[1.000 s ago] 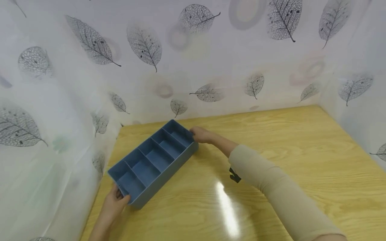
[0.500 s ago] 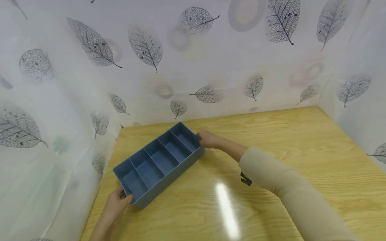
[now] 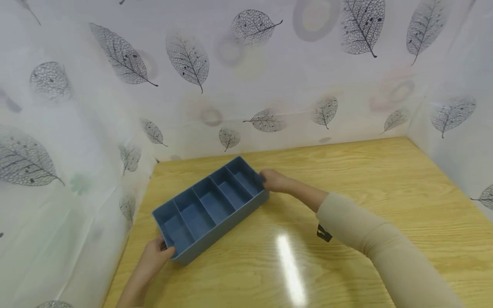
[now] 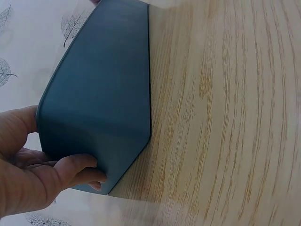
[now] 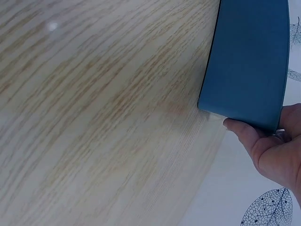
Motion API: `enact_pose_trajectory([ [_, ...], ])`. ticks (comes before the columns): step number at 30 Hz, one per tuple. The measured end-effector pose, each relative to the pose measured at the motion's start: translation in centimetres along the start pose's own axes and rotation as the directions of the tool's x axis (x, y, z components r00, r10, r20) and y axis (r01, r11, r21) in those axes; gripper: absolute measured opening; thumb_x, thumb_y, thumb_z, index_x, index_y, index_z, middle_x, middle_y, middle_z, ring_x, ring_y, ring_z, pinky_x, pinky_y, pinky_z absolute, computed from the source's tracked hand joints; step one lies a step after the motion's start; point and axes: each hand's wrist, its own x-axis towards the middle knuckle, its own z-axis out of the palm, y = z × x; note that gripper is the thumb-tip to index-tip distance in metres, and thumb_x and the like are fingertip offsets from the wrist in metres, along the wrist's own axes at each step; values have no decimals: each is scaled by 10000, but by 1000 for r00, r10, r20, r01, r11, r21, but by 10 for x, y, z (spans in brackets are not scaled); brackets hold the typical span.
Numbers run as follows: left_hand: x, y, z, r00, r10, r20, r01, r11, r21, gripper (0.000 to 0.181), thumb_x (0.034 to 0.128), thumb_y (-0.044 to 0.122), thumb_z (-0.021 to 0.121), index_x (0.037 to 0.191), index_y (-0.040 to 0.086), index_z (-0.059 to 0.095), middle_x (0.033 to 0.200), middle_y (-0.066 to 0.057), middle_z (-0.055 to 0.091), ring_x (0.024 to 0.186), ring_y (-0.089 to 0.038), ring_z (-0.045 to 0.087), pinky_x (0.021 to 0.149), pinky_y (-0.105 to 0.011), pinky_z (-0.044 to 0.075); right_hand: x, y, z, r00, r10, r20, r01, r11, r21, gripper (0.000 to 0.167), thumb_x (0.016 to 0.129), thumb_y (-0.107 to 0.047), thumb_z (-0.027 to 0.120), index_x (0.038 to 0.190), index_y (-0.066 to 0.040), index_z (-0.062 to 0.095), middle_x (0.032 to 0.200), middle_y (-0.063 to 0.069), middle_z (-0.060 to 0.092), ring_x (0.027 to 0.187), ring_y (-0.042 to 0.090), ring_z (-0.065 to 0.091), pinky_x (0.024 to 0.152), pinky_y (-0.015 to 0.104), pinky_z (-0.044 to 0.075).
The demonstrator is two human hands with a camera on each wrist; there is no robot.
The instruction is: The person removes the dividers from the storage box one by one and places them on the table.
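Observation:
A long blue divided storage box (image 3: 221,226), split into several compartments with nothing in them, lies at a slant on the wooden table. At its near left end my left hand (image 3: 153,256) grips the end wall, thumb over the rim. The left wrist view shows the fingers (image 4: 75,172) bent against the outside of that wall. My right hand (image 3: 274,180) holds the far right end; in the right wrist view its thumb is at the rim of the box (image 5: 247,61) and a finger lies along the outer end face.
The wood-grain table (image 3: 369,205) stretches to the right of the box. A leaf-patterned covering (image 3: 192,107) rises behind and along both sides. A black buckle (image 3: 324,233) hangs beneath the right sleeve (image 3: 358,226).
Both hands have moved the box to the right across the table, keeping their grip on its two ends. Its slant has become slightly flatter.

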Motion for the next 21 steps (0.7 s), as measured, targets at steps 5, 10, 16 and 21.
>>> enact_pose_trajectory([
  [5, 2, 1, 3, 1000, 7, 2, -7, 1000, -1, 544, 818, -2, 508, 1268, -260, 342, 1283, -405, 426, 1216, -485, 442, 984, -489, 400, 13, 40, 18, 999, 43, -15, -44, 998, -55, 197, 712, -21, 559, 898, -5, 624, 758, 68, 589, 668, 219, 558, 589, 341, 481],
  [10, 2, 4, 5, 1000, 26, 17, -26, 1000, -10, 545, 818, -6, 508, 1276, -252, 343, 1283, -397, 437, 1214, -479, 449, 986, -491, 400, 21, 82, 36, 998, 15, -56, -17, 999, -31, 131, 699, -51, 557, 807, -113, 596, 687, -34, 551, 597, 131, 521, 517, 270, 452],
  [16, 3, 7, 9, 998, 64, 15, -64, 998, -6, 532, 803, -9, 528, 1260, -240, 383, 1231, -387, 493, 1162, -466, 505, 960, -482, 434, -28, 8, -5, 997, 71, -14, -71, 997, -14, 157, 751, 0, 538, 891, 22, 603, 773, 101, 590, 671, 240, 554, 580, 357, 481],
  [21, 7, 10, 12, 997, 68, 32, -69, 997, 26, 535, 803, 10, 518, 1259, -236, 387, 1236, -378, 497, 1167, -455, 504, 956, -483, 437, -51, -16, -26, 997, 73, 6, -73, 997, -3, 132, 759, -4, 535, 876, 22, 589, 760, 100, 576, 670, 238, 545, 578, 357, 474],
])
